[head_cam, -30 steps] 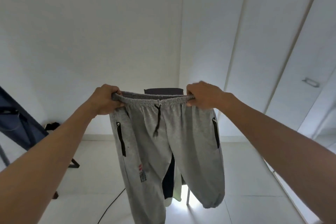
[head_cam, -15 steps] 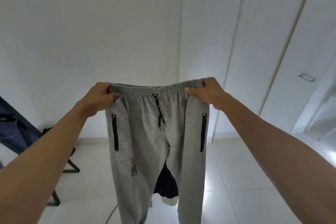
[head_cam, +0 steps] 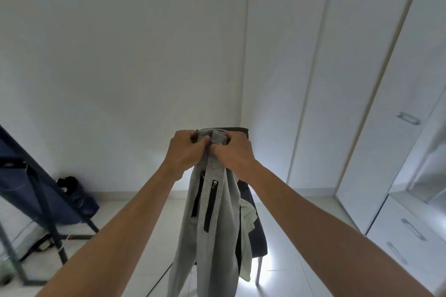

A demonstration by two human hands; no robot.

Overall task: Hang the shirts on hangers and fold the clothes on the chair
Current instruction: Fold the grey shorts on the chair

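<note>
The grey sweatpants (head_cam: 212, 219) hang straight down in front of the person, their long axis vertical, waistband at the top and legs running off the bottom edge of the view. They are folded lengthwise, so the two black zip pockets lie side by side, facing the camera. The left hand (head_cam: 184, 152) and the right hand (head_cam: 235, 152) are pressed together at the waistband, knuckles nearly touching, each with its fingers curled tight round the bunched grey cloth. Both arms reach forward and up from the lower corners. Just behind the sweatpants stands the chair (head_cam: 257, 231), its dark back showing above the hands and a metal leg on the floor at the lower right; a pale green garment (head_cam: 248, 214) is draped on it, partly hidden by the grey cloth. To the left, well apart, a dark blue cloth (head_cam: 36, 188) hangs over a black rack (head_cam: 55, 241), with a dark bundle near the wall behind it. To the right, white wardrobe doors (head_cam: 362, 79) and drawers with metal handles line the wall. Open tiled floor (head_cam: 135, 212) lies between the rack and the chair, and between the chair and the wardrobe.
</note>
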